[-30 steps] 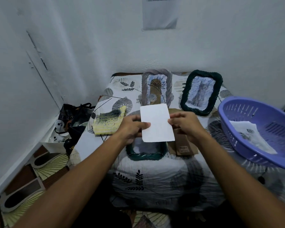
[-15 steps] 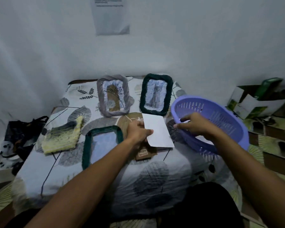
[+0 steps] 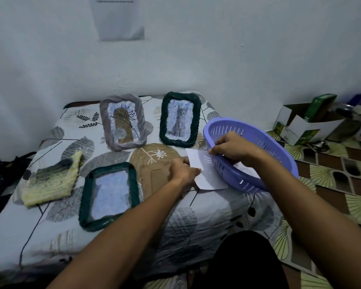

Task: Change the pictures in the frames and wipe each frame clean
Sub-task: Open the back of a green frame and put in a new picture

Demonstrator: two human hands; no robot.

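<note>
Step in hand: judged to be putting the blank-backed white picture [image 3: 204, 174] away into the purple basket [image 3: 256, 130], right of centre.
Left hand [image 3: 183, 170]: pinches the picture's left edge.
Right hand [image 3: 231, 148]: fingers curled at the picture's top corner on the basket rim; it seems to grip it, though the fingertips are hard to make out.
Open frame [image 3: 109, 192]: lies flat at lower left of centre, its brown backing board [image 3: 154, 174] beside it.
Other frames: grey frame [image 3: 122, 122] and green cat frame [image 3: 180, 119] at upper centre.
Cloth [image 3: 50, 180]: left, for wiping.
Doing it well: lift the sheet over the rim without creasing it, then draw a fresh picture out.
</note>
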